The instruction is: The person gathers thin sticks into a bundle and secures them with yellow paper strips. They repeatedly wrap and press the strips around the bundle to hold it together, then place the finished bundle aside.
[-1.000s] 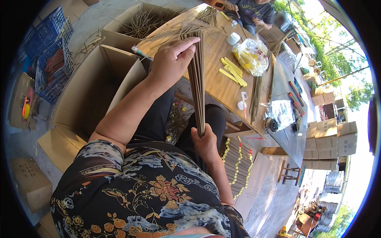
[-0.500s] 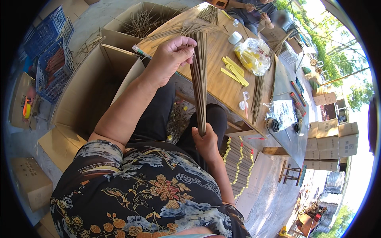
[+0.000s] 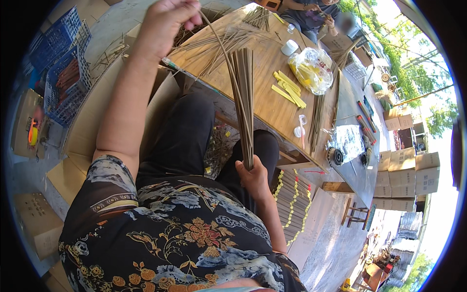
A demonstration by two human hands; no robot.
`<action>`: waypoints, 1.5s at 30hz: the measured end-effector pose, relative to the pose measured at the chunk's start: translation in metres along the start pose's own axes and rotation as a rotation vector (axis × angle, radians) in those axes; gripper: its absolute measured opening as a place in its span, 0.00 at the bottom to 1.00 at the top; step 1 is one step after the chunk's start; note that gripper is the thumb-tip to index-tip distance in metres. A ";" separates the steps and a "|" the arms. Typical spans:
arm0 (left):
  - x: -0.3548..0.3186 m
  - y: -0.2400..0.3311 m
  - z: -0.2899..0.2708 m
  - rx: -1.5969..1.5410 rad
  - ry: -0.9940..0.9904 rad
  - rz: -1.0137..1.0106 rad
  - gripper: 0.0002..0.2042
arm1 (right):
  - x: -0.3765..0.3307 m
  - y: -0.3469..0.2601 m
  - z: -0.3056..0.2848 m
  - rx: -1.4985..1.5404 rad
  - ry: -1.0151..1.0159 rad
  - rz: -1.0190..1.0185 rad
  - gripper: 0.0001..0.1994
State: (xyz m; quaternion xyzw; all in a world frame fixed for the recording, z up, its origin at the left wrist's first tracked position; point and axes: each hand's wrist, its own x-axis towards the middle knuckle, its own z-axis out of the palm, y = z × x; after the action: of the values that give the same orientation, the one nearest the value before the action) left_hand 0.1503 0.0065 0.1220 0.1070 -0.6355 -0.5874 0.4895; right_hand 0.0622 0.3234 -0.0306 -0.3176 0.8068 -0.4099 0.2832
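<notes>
My right hand (image 3: 254, 176) is closed around the lower end of a bundle of thin brown incense sticks (image 3: 244, 97), held upright and fanning slightly toward the top. Up and to the left, my left hand (image 3: 170, 24) pinches the tip of one incense stick (image 3: 217, 36). That stick bows away from the bundle, its lower part still among the others. Beyond the bundle, loose sticks (image 3: 214, 51) lie scattered on the wooden table (image 3: 272, 53).
Yellow paper strips (image 3: 289, 90) and a clear plastic bag (image 3: 311, 70) lie on the table. An open cardboard box (image 3: 92, 117) stands at left, near blue crates (image 3: 63, 82). Yellow-banded bundles (image 3: 294, 199) rest low at right. Another person (image 3: 311, 14) sits at the far side.
My left hand has moved up and left, away from the bundle, drawing one stick outward into a curve. My right hand keeps its hold in nearly the same place.
</notes>
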 end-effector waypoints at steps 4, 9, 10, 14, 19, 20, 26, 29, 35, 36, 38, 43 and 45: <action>0.021 -0.001 -0.048 -0.127 0.228 0.124 0.02 | 0.003 -0.009 0.001 0.152 -0.050 0.109 0.11; 0.050 -0.037 -0.086 -0.007 0.545 0.222 0.05 | 0.012 -0.008 0.003 0.332 -0.084 0.130 0.10; 0.062 -0.053 -0.092 0.019 0.563 0.219 0.06 | 0.014 -0.011 0.003 0.363 -0.116 0.131 0.10; 0.070 -0.086 -0.066 -0.011 0.614 -0.093 0.20 | 0.015 -0.021 0.000 0.520 -0.208 0.196 0.09; 0.009 -0.100 -0.004 -0.122 0.021 -0.419 0.28 | 0.017 -0.022 0.001 0.788 -0.319 0.197 0.09; -0.015 -0.100 0.015 -0.241 -0.061 -0.494 0.27 | 0.017 -0.026 0.001 0.839 -0.345 0.199 0.09; -0.091 -0.078 0.076 -1.051 -0.342 -0.793 0.19 | 0.013 -0.037 0.003 1.009 -0.605 0.246 0.09; -0.092 -0.089 0.079 -0.953 -0.303 -0.816 0.10 | 0.013 -0.036 0.006 0.794 -0.602 0.247 0.10; -0.094 -0.080 0.088 -0.595 0.080 -0.701 0.06 | 0.015 -0.017 0.023 -0.133 -0.009 -0.232 0.13; -0.094 -0.079 0.088 -0.597 0.104 -0.701 0.06 | 0.015 -0.020 0.022 -0.199 0.029 -0.289 0.12; -0.091 -0.076 0.086 -0.790 -0.046 -0.733 0.09 | 0.004 -0.040 0.009 0.275 -0.282 0.013 0.12; -0.082 -0.072 0.081 -0.912 -0.109 -0.778 0.12 | 0.000 -0.049 -0.002 0.532 -0.465 0.151 0.12; -0.083 -0.071 0.084 -0.724 0.007 -0.770 0.12 | 0.005 -0.035 0.009 0.096 -0.169 -0.072 0.12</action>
State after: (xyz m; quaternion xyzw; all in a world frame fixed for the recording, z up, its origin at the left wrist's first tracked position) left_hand 0.0977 0.0993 0.0341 0.1590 -0.3048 -0.9062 0.2460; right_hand 0.0755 0.2985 -0.0065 -0.3659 0.7474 -0.4298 0.3503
